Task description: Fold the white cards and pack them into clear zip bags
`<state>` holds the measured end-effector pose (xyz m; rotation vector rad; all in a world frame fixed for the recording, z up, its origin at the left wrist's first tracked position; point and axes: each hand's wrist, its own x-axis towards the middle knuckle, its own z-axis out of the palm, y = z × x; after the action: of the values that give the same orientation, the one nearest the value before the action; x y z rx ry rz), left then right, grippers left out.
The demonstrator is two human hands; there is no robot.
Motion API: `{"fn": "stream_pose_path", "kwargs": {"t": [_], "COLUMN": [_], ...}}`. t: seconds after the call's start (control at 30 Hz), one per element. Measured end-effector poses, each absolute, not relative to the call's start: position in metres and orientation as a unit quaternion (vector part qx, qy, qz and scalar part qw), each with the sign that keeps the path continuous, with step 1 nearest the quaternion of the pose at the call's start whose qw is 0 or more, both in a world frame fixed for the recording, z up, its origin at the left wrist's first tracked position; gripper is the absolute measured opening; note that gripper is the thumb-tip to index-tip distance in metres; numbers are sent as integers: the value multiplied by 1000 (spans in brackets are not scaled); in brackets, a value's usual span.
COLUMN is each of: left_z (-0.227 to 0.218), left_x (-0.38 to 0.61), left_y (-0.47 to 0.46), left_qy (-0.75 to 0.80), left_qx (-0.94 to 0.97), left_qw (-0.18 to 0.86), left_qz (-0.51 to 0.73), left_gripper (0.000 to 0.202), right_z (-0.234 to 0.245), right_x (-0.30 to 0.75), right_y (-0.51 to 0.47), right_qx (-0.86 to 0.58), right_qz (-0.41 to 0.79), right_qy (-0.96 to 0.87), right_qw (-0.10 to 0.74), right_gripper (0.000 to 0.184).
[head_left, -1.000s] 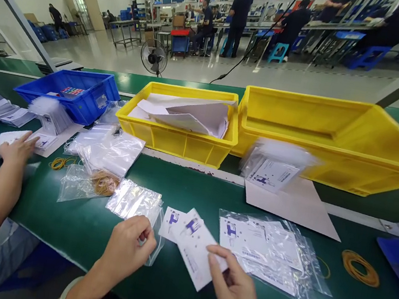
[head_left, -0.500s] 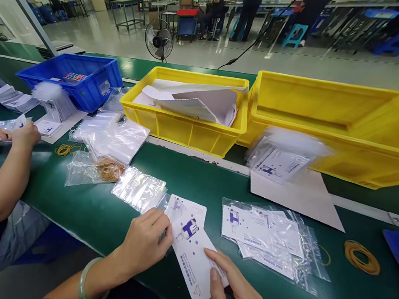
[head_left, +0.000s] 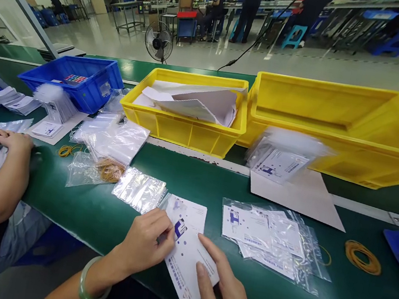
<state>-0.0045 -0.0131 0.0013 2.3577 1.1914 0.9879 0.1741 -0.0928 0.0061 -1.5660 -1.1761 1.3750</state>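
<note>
My left hand (head_left: 147, 242) is closed in a pinch on the mouth of a clear zip bag (head_left: 165, 210) at the near edge of the green belt. My right hand (head_left: 224, 295) grips a white printed card (head_left: 185, 263) and holds its top end at the bag's opening, beside my left fingers. A second white card (head_left: 189, 212) lies under it. A loose stack of clear empty bags (head_left: 139, 190) sits just left of my left hand. A pile of bagged cards (head_left: 268, 239) lies to the right of my right hand.
Two yellow bins (head_left: 182, 134) (head_left: 343, 152) and a blue bin (head_left: 77, 82) stand behind. Rubber bands (head_left: 362, 256) lie at right, more in a bag (head_left: 107, 170). A co-worker's hands (head_left: 4, 141) work on cards at left. A bagged stack (head_left: 276, 164) rests on white paper.
My right hand has slid the card leftward and up toward the bag's mouth; my left hand keeps its pinch. The co-worker's hands have drawn together.
</note>
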Motion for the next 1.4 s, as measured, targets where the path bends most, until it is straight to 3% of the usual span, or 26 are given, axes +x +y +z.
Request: {"fn": "stream_pose_path", "kwargs": {"t": [0.13, 0.2, 0.33, 0.47, 0.5, 0.57, 0.63, 0.67, 0.77, 0.8, 0.9, 1.2, 1.4], "left_z": [6, 9, 17, 23, 23, 22, 19, 18, 18, 19, 25, 33, 33], "left_x": [-1, -2, -7, -5, -4, -5, -9, -12, -20, -22, -22, -14, -12], "left_y": [-15, -16, -16, -19, -20, -21, -20, -18, -11, -8, -3, -4, -3], "left_qy": [372, 382, 449, 432, 417, 390, 388, 397, 402, 389, 353, 322, 323], "left_qx": [832, 810, 703, 625, 623, 642, 676, 692, 735, 748, 755, 739, 753], "left_qw": [222, 263, 375, 485, 506, 516, 462, 421, 360, 375, 443, 492, 504], "left_qz": [347, 360, 404, 432, 426, 413, 422, 431, 410, 387, 331, 329, 272], "left_gripper": [21, 22, 26, 25, 25, 22, 6, 9, 48, 45, 6, 13, 12], "right_z": [-3, -5, -8, -15, -16, -18, -17, -16, -11, -10, -8, -5, -3], "right_x": [181, 182, 177, 160, 156, 151, 153, 155, 165, 168, 172, 179, 181], "right_y": [-89, -88, -87, -79, -76, -69, -65, -63, -62, -63, -63, -60, -58], "right_qx": [-572, -557, -519, -502, -492, -476, -478, -482, -485, -480, -457, -408, -408], "right_qz": [533, 490, 359, 252, 233, 215, 230, 242, 278, 291, 322, 372, 403], "right_qy": [-535, -569, -596, -684, -695, -687, -660, -650, -630, -626, -620, -627, -651], "right_qw": [320, 356, 496, 465, 470, 506, 532, 535, 539, 541, 550, 550, 497], "right_gripper": [61, 62, 44, 61, 60, 38, 24, 22, 20, 19, 20, 23, 18]}}
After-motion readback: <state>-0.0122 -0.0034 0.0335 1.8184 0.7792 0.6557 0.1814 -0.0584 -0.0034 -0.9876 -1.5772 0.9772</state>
